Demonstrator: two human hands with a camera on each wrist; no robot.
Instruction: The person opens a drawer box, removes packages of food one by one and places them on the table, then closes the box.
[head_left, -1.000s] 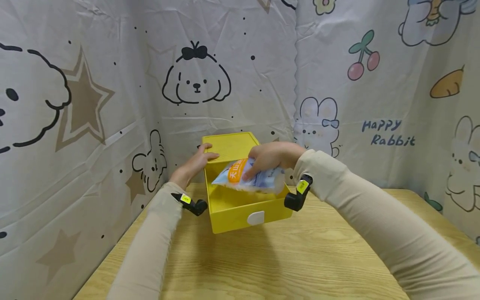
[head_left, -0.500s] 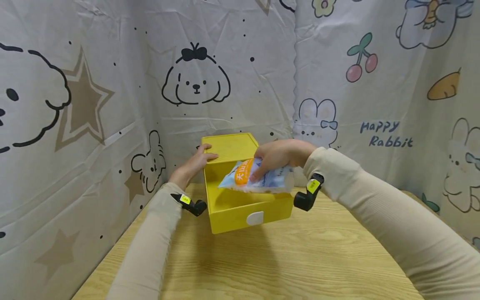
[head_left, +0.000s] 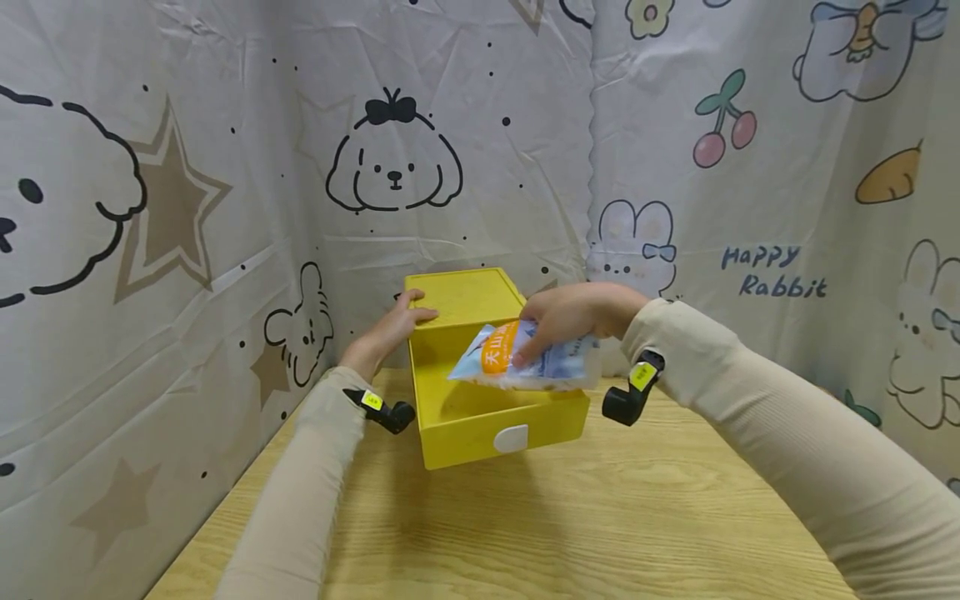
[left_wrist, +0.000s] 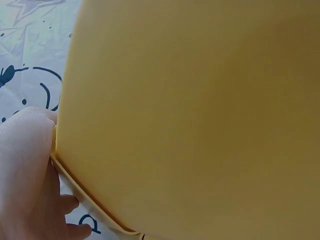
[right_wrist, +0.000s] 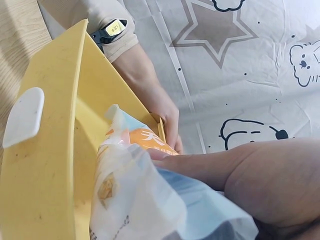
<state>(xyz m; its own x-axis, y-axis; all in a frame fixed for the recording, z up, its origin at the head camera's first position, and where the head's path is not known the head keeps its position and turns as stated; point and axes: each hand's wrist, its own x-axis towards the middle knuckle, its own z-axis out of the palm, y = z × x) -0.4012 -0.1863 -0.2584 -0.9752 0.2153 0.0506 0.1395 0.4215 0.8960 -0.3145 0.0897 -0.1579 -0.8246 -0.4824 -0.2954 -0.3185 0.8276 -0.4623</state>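
Note:
A yellow plastic box (head_left: 459,444) with a white tab (head_left: 512,439) on its front wall leans forward, its front half uncovered and a yellow lid panel (head_left: 461,300) over the back. My left hand (head_left: 384,333) grips the back left corner, thumb on the panel and the other fingers mostly hidden behind it. Above the opening, my right hand (head_left: 573,315) pinches a blue and white plastic bag (head_left: 558,367) with an orange label. Seen from the right wrist, the thumb presses into the crinkled bag (right_wrist: 137,190), close beside the box wall (right_wrist: 45,175).
The box casts a shadow on the wood-grain table (head_left: 645,500). Fabric curtains (head_left: 517,175) printed with cartoon animals and stars surround the table at the back and both sides. A small black camera (head_left: 633,392) sits on my right sleeve, another (head_left: 382,410) on the left.
My right hand has drawn the bag a little to the right across the box opening. The left hand and the box have stayed nearly still.

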